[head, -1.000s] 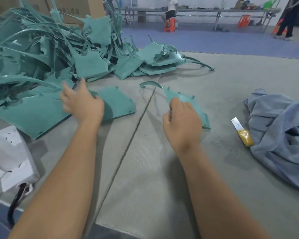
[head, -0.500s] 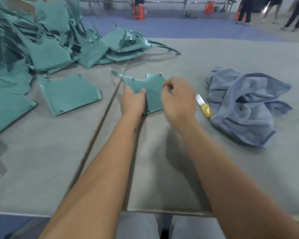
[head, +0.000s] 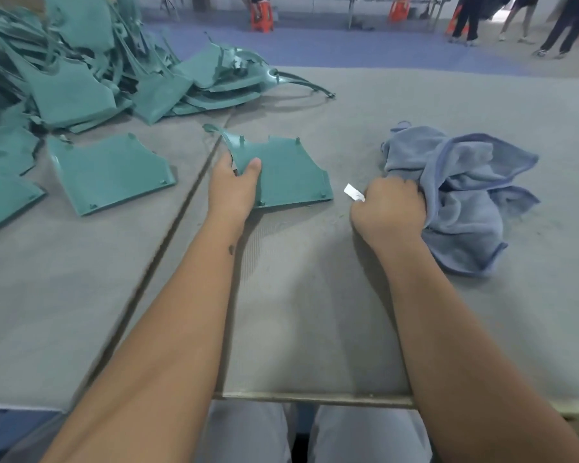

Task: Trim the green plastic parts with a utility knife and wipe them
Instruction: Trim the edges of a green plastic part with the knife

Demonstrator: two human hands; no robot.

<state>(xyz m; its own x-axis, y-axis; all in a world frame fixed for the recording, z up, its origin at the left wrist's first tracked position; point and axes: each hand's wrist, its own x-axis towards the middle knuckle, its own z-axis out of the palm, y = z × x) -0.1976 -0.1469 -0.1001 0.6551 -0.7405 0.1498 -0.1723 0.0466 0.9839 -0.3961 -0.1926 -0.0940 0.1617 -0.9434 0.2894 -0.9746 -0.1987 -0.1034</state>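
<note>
A flat green plastic part [head: 290, 172] lies on the grey table in front of me. My left hand [head: 233, 187] grips its left edge, thumb on top. My right hand [head: 390, 208] is closed in a fist around the utility knife [head: 354, 192]; only the white blade tip shows at the left of the fist, the yellow handle is hidden. The fist sits against the left side of the crumpled blue cloth [head: 465, 192].
A second flat green part [head: 111, 173] lies to the left. A big heap of green parts [head: 81, 71] fills the back left of the table [head: 315, 312]. A seam runs down the table surface. People and orange stools stand far behind.
My right hand left the green part, moved right and closed around the knife beside the cloth. My left hand keeps hold of the part's left edge.
</note>
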